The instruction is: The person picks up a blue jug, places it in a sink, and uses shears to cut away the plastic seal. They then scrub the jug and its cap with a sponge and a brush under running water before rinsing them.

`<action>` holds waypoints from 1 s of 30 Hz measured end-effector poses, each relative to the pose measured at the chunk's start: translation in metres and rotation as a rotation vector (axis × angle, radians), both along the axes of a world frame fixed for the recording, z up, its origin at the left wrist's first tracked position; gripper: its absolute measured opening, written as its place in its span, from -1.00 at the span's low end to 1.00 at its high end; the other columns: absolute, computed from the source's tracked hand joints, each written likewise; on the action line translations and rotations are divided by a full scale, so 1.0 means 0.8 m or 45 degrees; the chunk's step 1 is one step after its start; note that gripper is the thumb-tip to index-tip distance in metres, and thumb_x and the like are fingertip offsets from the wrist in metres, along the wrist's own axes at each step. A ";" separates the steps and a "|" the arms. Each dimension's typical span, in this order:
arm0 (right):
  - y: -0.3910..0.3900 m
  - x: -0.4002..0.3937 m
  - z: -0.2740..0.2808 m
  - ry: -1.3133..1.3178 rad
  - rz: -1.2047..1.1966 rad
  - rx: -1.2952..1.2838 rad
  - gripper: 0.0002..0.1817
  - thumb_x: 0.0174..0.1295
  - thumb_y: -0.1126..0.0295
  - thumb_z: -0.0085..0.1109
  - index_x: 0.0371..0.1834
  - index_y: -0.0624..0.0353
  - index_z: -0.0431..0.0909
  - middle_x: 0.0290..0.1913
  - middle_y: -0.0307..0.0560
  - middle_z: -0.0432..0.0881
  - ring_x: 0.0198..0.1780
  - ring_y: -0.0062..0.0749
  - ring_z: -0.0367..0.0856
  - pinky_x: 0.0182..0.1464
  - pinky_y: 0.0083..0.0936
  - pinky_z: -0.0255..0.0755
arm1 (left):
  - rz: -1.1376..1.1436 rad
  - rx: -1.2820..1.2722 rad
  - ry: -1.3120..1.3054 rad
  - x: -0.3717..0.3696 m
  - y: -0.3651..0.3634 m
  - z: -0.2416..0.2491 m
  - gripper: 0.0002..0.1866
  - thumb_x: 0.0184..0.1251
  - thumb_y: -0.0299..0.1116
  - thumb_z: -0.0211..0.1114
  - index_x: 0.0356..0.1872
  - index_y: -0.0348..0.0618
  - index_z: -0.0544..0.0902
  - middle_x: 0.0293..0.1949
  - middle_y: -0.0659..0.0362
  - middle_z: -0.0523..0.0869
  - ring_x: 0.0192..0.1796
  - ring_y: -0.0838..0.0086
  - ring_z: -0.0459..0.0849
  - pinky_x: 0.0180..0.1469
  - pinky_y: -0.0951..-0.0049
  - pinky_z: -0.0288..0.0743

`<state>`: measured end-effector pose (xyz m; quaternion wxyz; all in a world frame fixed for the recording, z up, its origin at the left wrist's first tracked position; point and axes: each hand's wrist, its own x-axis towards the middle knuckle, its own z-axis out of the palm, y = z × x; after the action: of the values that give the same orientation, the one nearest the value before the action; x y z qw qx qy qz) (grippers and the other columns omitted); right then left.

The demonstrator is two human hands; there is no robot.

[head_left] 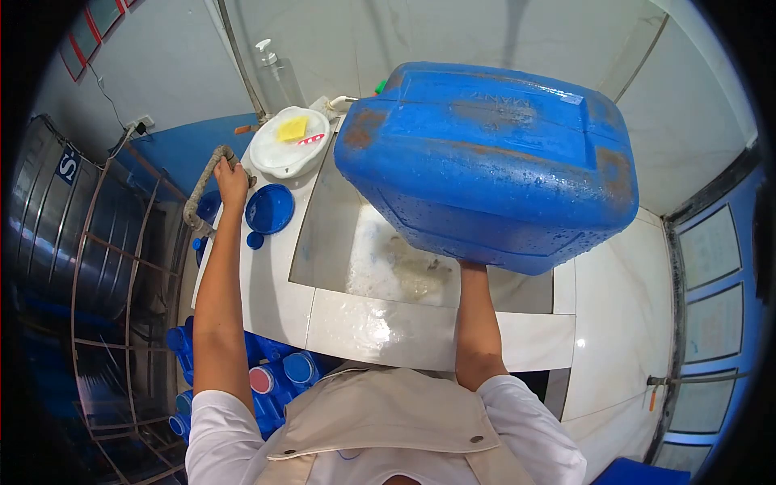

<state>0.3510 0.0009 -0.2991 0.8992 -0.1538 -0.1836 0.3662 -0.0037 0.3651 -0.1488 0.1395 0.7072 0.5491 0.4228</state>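
Note:
A big wet blue jerrycan (501,153) is tipped over the sink, its scuffed base facing up towards me. My right hand is hidden beneath it; only the wrist (474,275) shows, reaching under its near side and holding it up. Out to the left, my left hand (232,182) has its fingers wrapped round a bent, cloth-like wrapped pipe (198,198) at the counter's edge. Foam and brownish residue lie in the sink (323,242) below the jerrycan. Near the left hand are a round blue lid (270,208) and a small blue cap (255,240).
A white basin (279,167) holds a yellow sponge (293,128) and a red-and-white brush. Behind it stands a clear pump bottle (279,77). Several blue jugs (279,388) sit under the counter. A metal rack (85,299) with a steel tank is at left.

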 end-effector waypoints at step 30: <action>0.001 -0.008 0.054 -0.025 0.008 0.055 -0.44 0.36 -0.04 -0.27 0.25 0.11 0.27 0.20 -0.07 0.37 0.21 -0.20 0.31 0.25 -0.25 0.24 | -0.190 -0.432 0.330 0.025 -0.068 0.006 -0.15 0.33 0.09 -0.11 0.42 -0.15 -0.31 0.32 -0.35 0.10 0.37 -0.04 0.17 0.37 0.12 0.01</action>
<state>0.3443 0.0015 -0.2555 0.8993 -0.1374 -0.2007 0.3635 0.0160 0.3107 -0.1437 0.2157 0.7607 0.5720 0.2184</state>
